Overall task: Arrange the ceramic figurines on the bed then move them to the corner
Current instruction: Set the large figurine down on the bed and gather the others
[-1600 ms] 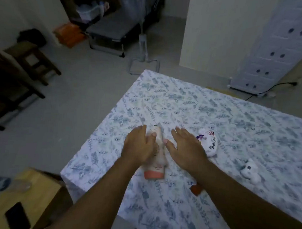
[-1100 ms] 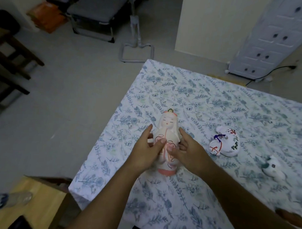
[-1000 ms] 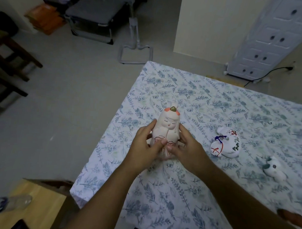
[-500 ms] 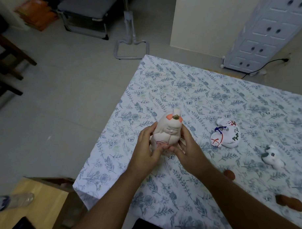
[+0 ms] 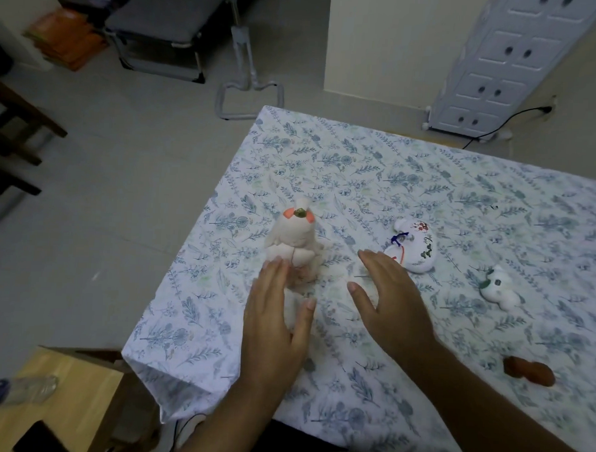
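A tall white doll figurine [image 5: 294,241] with orange marks on its head stands upright on the floral bed sheet [image 5: 359,167], near the bed's left edge. My left hand [image 5: 276,323] hovers just in front of it with flat, spread fingers, fingertips near its base. My right hand [image 5: 388,303] is open to the right of it, holding nothing. A white painted figurine [image 5: 412,246] lies just beyond my right fingertips. A small white animal figurine [image 5: 498,292] lies further right. A brown figurine [image 5: 528,370] lies near the right forearm.
The bed's near-left corner [image 5: 143,359] hangs over a wooden side table [image 5: 47,393] with a plastic bottle. Beyond the bed are a grey floor, a metal stand [image 5: 247,85], a folding cot, dark wooden furniture at left, and a white drawer cabinet [image 5: 498,63].
Both hands lifted the lying doll figurine, stood it upright on the sheet, then let go and drew back. The right hand has shifted right.
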`<state>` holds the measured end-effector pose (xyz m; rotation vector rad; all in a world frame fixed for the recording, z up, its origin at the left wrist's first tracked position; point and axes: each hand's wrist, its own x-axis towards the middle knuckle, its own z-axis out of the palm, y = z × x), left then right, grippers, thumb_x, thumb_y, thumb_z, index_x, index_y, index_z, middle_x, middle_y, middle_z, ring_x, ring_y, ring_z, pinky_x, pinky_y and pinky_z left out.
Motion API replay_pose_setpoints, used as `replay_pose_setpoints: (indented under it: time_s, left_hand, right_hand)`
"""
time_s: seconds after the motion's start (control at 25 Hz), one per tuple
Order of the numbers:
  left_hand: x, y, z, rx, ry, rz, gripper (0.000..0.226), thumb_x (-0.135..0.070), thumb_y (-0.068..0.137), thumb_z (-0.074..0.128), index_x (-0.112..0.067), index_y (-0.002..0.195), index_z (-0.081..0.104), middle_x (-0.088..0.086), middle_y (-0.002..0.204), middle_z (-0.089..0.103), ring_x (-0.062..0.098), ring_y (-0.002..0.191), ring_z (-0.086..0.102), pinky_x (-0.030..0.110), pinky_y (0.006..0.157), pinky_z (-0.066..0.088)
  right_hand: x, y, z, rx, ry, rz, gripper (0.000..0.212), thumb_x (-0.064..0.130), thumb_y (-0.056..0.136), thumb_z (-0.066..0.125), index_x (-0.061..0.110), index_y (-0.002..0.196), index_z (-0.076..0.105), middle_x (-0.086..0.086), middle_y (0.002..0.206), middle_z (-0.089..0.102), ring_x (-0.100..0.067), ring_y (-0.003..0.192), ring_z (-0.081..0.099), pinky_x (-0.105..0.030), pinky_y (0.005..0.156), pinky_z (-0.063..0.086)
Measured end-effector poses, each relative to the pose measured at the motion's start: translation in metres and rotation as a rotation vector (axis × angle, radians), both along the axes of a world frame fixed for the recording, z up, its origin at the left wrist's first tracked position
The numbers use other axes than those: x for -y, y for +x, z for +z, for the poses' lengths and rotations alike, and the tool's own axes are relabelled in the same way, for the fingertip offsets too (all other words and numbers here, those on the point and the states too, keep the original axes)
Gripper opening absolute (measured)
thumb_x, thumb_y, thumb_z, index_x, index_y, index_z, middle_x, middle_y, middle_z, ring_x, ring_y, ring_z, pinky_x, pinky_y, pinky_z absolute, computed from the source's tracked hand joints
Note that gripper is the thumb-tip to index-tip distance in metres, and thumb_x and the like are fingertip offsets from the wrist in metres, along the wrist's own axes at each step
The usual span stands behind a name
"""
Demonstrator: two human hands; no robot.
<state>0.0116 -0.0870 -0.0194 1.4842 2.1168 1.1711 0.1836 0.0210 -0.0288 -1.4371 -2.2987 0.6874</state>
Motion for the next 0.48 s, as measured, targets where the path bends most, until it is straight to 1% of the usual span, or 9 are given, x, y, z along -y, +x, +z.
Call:
replay_pose_setpoints:
  time_s: [0.12,0.2,0.24,0.32,0.36,0.44,0.48]
  left_hand:
    - [-0.005,0.057,-0.006,-0.075,-0.036,-0.167,0.059,-0.04,0.099,0.055,-0.016,0.151,0.039,0.0,0.157,0.039,0.013,0.149,0.026,0.035,0.119,0.026]
    - [-0.03,0.091,-0.011,-0.055,-0.148,-0.223,0.058,-0.041,0.1,0.054,-0.017,0.151,0.04,-0.002,0.157,0.04,0.012,0.148,0.027,0.036,0.119,0.027]
    - [-0.048,0.104,-0.013,-0.035,-0.216,-0.231,0.058,-0.042,0.1,0.053,-0.017,0.151,0.04,-0.001,0.156,0.04,0.012,0.146,0.029,0.034,0.118,0.026]
    - [-0.088,0.125,-0.021,0.04,-0.313,-0.216,0.058,-0.044,0.1,0.052,-0.016,0.15,0.04,0.001,0.153,0.044,0.015,0.14,0.036,0.027,0.113,0.028]
    - [-0.107,0.13,-0.025,0.101,-0.344,-0.186,0.058,-0.043,0.099,0.053,-0.015,0.148,0.042,0.004,0.148,0.048,0.018,0.136,0.041,0.027,0.109,0.032]
    - [-0.141,0.136,-0.035,0.186,-0.418,-0.091,0.054,-0.047,0.097,0.055,-0.011,0.138,0.051,0.011,0.135,0.054,0.027,0.126,0.05,0.033,0.102,0.041]
    - [-0.156,0.138,-0.042,0.185,-0.474,-0.041,0.054,-0.05,0.094,0.057,-0.01,0.13,0.055,0.015,0.13,0.055,0.031,0.123,0.051,0.037,0.099,0.044]
  right_hand:
    - [0.003,0.058,-0.005,0.108,0.051,-0.055,0.054,0.035,0.097,0.06,0.014,0.146,0.051,-0.005,0.149,0.053,-0.024,0.142,0.042,-0.042,0.115,0.032]
    - [0.0,0.095,-0.012,0.155,0.034,-0.138,0.053,0.033,0.097,0.061,0.013,0.145,0.052,-0.007,0.149,0.053,-0.026,0.141,0.043,-0.044,0.115,0.031]
    - [-0.004,0.113,-0.014,0.168,0.029,-0.182,0.052,0.032,0.096,0.062,0.012,0.144,0.053,-0.008,0.149,0.053,-0.027,0.141,0.043,-0.043,0.115,0.03]
    - [-0.019,0.151,-0.019,0.17,0.03,-0.278,0.051,0.03,0.096,0.063,0.012,0.143,0.055,-0.01,0.15,0.051,-0.028,0.14,0.042,-0.041,0.114,0.028]
    - [-0.027,0.167,-0.022,0.156,0.01,-0.341,0.052,0.03,0.096,0.064,0.013,0.143,0.054,-0.011,0.151,0.05,-0.028,0.14,0.041,-0.04,0.114,0.028]
    - [-0.046,0.196,-0.03,0.119,-0.096,-0.485,0.058,0.033,0.095,0.065,0.013,0.146,0.049,-0.014,0.151,0.046,-0.031,0.14,0.036,-0.041,0.113,0.029]
    - [-0.056,0.21,-0.035,0.108,-0.162,-0.543,0.062,0.035,0.094,0.066,0.012,0.148,0.046,-0.017,0.15,0.046,-0.034,0.138,0.036,-0.043,0.112,0.031]
